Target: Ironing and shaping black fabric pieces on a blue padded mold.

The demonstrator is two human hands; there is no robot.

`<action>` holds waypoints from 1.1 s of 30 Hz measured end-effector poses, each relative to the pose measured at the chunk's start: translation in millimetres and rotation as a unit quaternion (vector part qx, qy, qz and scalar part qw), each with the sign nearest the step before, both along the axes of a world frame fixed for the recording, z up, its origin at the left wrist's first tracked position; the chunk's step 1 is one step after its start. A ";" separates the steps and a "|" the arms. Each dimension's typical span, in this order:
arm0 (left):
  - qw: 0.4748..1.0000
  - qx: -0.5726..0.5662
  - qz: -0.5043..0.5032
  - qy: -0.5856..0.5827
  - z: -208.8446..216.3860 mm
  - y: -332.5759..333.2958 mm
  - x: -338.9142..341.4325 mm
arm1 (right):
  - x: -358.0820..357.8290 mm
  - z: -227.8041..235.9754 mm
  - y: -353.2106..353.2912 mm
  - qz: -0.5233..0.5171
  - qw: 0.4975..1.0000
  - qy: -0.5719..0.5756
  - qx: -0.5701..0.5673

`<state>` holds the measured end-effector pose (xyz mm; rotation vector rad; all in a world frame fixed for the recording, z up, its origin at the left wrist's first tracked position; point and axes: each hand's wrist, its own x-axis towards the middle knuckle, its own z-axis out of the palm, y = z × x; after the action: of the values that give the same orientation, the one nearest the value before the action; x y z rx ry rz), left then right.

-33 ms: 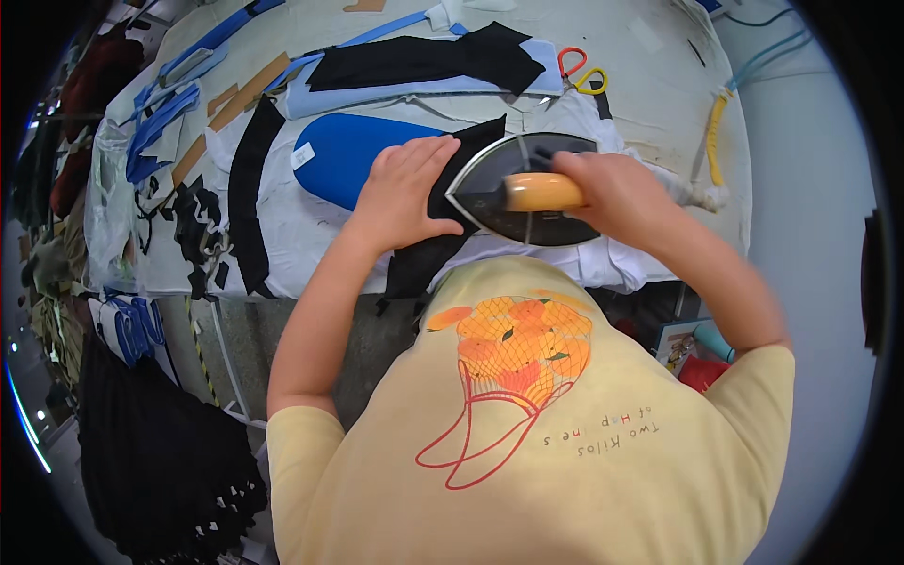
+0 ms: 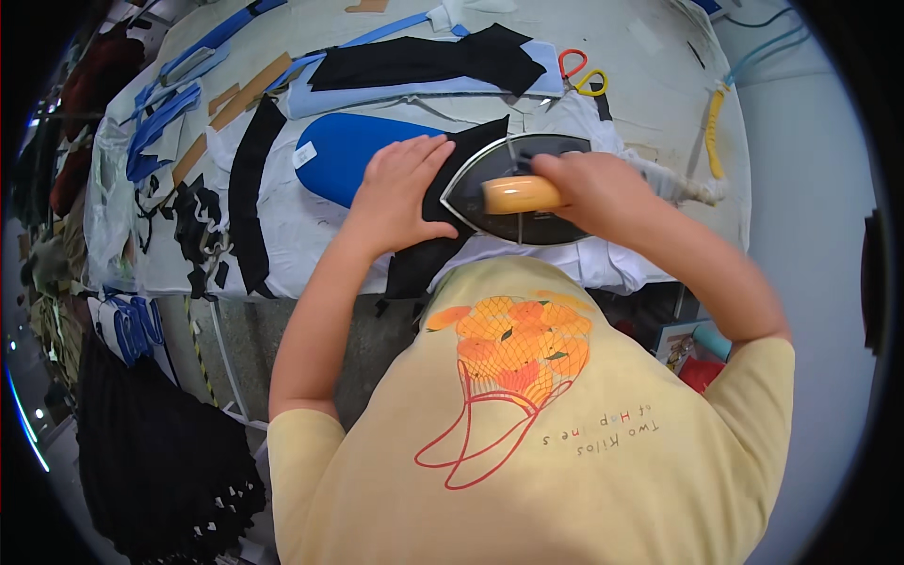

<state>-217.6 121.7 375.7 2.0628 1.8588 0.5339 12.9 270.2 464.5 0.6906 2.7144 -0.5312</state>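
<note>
My right hand (image 2: pixel 595 191) is wrapped round the wooden handle of an iron (image 2: pixel 513 226), whose pointed tip faces left. The iron's soleplate lies over a black fabric piece (image 2: pixel 414 268) on the white cloth of the table. My left hand (image 2: pixel 403 191) lies flat with fingers stretched and thumb apart, partly on that black piece and partly over a blue, round-ended pad (image 2: pixel 348 151) with a white label. The iron's tip is close to the left thumb and fingers. Under the iron, the fabric is hidden.
Black fabric pieces (image 2: pixel 414 64) lie on light-blue cloth at the back, beside scissors (image 2: pixel 582 75) with red and yellow handles. A long black strip (image 2: pixel 250 198) and black scraps (image 2: pixel 198 226) lie left. A yellow-wrapped cord (image 2: pixel 714 137) runs along the right. Dark cloth (image 2: pixel 160 452) hangs lower left.
The iron and my right hand have shifted slightly left, towards my left hand. My left hand stays spread on the fabric, almost unmoved.
</note>
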 end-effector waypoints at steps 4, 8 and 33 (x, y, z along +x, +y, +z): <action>0.996 0.014 0.079 0.025 16.0 -42.3 -22.1 | -25.7 -10.0 -11.0 0.026 1.000 -0.013 0.005; 0.981 0.049 0.184 -0.035 13.8 -78.9 -21.9 | -46.5 0.9 -25.8 0.091 0.996 0.015 0.015; 0.986 0.027 0.102 0.130 -38.5 -53.9 81.7 | 60.8 -106.8 32.6 -0.119 0.946 0.238 0.183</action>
<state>-135.9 67.8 337.2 2.0721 2.2470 0.3809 73.7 302.8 357.7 1.1239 3.2504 -0.2663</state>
